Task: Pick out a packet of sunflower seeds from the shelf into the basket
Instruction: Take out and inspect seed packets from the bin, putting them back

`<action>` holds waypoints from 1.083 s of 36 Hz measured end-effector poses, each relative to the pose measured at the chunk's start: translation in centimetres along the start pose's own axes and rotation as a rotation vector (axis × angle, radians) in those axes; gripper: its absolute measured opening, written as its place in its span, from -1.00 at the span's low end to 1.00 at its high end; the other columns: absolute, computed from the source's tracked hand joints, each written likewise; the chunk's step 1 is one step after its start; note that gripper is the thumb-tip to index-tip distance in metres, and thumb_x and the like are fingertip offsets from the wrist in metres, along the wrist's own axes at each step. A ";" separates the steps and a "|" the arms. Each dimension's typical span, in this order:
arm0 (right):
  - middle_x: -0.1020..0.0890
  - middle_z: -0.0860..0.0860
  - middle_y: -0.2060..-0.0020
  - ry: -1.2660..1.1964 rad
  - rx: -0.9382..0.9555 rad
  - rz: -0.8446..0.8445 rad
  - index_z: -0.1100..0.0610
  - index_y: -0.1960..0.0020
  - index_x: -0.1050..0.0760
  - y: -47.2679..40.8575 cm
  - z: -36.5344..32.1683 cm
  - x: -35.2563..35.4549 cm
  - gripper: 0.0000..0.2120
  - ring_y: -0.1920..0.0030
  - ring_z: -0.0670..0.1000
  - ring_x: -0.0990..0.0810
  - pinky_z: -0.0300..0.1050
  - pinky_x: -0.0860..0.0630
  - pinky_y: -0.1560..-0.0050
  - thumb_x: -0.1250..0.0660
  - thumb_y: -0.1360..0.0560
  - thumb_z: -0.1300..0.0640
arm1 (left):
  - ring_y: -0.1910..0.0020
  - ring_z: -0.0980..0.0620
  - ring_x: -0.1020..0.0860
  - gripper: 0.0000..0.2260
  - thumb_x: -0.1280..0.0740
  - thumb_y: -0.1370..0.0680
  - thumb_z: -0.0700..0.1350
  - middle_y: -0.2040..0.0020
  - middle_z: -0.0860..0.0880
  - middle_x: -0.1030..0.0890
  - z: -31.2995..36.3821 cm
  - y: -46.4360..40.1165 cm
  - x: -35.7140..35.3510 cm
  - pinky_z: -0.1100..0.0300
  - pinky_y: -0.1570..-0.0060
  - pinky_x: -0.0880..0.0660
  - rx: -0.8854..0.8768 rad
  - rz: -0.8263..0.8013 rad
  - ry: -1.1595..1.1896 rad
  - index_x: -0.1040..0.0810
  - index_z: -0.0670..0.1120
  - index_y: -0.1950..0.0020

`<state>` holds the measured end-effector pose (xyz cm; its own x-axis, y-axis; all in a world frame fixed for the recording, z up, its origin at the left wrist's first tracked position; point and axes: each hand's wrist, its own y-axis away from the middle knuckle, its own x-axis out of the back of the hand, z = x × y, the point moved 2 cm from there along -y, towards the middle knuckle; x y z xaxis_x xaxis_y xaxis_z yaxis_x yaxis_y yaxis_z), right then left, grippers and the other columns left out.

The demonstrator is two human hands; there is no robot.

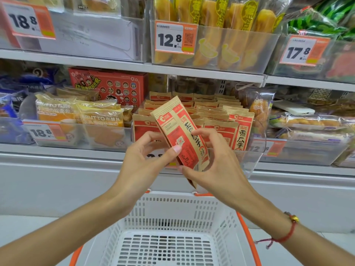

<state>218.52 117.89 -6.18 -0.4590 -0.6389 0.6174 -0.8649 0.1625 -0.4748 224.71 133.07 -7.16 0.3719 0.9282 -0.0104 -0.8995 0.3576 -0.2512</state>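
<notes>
While both hands are up in front of the shelf point(134, 69), the seed packet point(179, 137) sits between them, tilted w/ its top leaning left, clear of the row of matching packets point(226, 121) still standing in the clear bin point(255, 160) behind it. Left hand point(143, 160) pinches the packet's lower left edge, thumb on the printed front & fingers curled behind. Right hand point(213, 166) holds the lower right side, thumb near the bottom corner, fingers bent over the front; so both are closed on the packet, neither spread wide. White basket point(172, 206) w/ orange rim is directly below, nothing showing inside it. My read: packet looks light, paper-faced, flat-ish & fairly stiff at the sealed edges but soft in the middle where the seeds shift, so it'll flex if squeezed hard. Not fragile, not slippery, as the matte paper gives decent friction. Best hold is prob. along a side seam or the lower third, where the weight settles, as they're doing now. One hand would likely manage it. Step in hand seems to be the carry-over: packet is out of the bin, not yet in the basket, and just needs lowering straight down & letting go.
</notes>
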 end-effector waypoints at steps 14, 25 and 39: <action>-0.73 -0.02 0.11 -1.159 -0.398 -0.617 0.00 0.03 -0.72 -0.8 0.3 3.2 -0.60 0.13 -0.07 -0.70 -0.21 -0.60 0.17 -0.55 -0.16 -0.10 | -0.06 0.36 -0.59 -0.76 -0.30 -0.45 0.09 -0.01 0.31 -0.66 1.0 -1.0 1.5 0.26 -0.12 -0.48 0.026 -0.177 -0.102 -0.56 0.23 -0.11; -0.70 0.04 -0.05 -0.685 -0.289 -0.350 0.05 -0.25 -0.56 -2.9 -0.1 3.7 -0.62 -0.03 0.00 -0.68 -0.12 -0.58 0.00 -0.22 -0.51 -0.04 | -0.07 0.14 -0.65 -0.73 -0.38 -0.47 -0.07 -0.05 0.09 -0.70 2.2 -2.6 2.7 0.35 0.06 -0.57 -0.040 -0.077 0.070 -0.55 0.02 -0.16; -0.72 0.00 0.04 -0.427 0.007 0.034 0.00 -0.13 -0.62 -10.9 -4.6 4.1 -0.81 0.03 -0.03 -0.68 -0.19 -0.61 -0.02 -0.35 -0.54 0.12 | 0.03 0.28 -0.63 -0.81 -0.42 -0.49 -0.05 0.02 0.16 -0.69 7.5 -9.0 5.1 0.39 0.21 -0.55 -0.213 0.014 -0.046 -0.56 0.07 -0.09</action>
<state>225.14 116.94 4.48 -0.3608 -0.8876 0.2863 -0.8486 0.1851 -0.4955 232.97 135.32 2.36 0.3448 0.9383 0.0274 -0.8336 0.3195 -0.4506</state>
